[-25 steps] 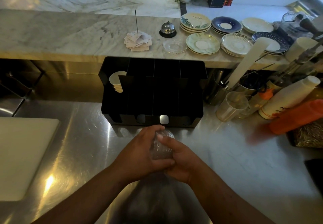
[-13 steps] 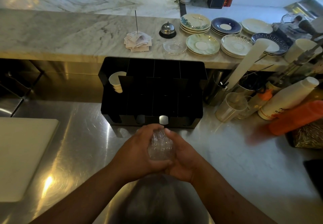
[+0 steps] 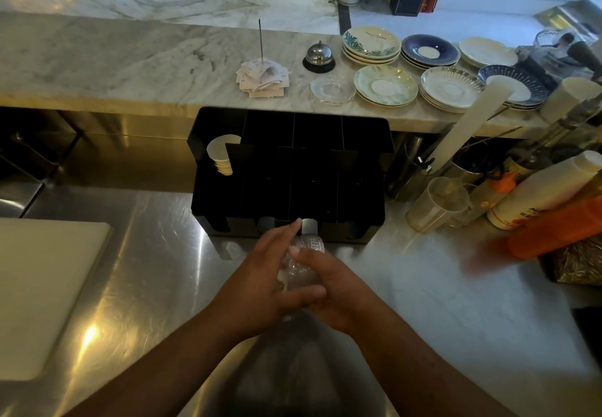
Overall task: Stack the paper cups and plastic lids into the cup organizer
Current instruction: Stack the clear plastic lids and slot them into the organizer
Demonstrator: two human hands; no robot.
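A stack of clear plastic lids point(image 3: 303, 262) is held between both hands just in front of the black cup organizer point(image 3: 290, 172). My left hand point(image 3: 264, 283) lies along the stack's left side with its fingers stretched forward and its thumb under the stack. My right hand point(image 3: 332, 289) wraps the stack from the right. A clear plastic bag point(image 3: 293, 361) hangs below the hands. A few white paper cups point(image 3: 221, 154) lie in the organizer's back left slot. A long sleeve of white paper cups point(image 3: 469, 113) leans at the right.
The organizer stands on a steel counter under a marble ledge point(image 3: 130, 68) with saucers point(image 3: 384, 84), a bell point(image 3: 319, 56) and receipts point(image 3: 262, 77). Clear plastic cups point(image 3: 436, 203), a white bottle point(image 3: 547, 188) and an orange bottle point(image 3: 560, 226) crowd the right. A white board point(image 3: 39, 289) lies left.
Both hands have carried the lid stack forward toward the organizer's front. My left fingers have straightened out along the stack.
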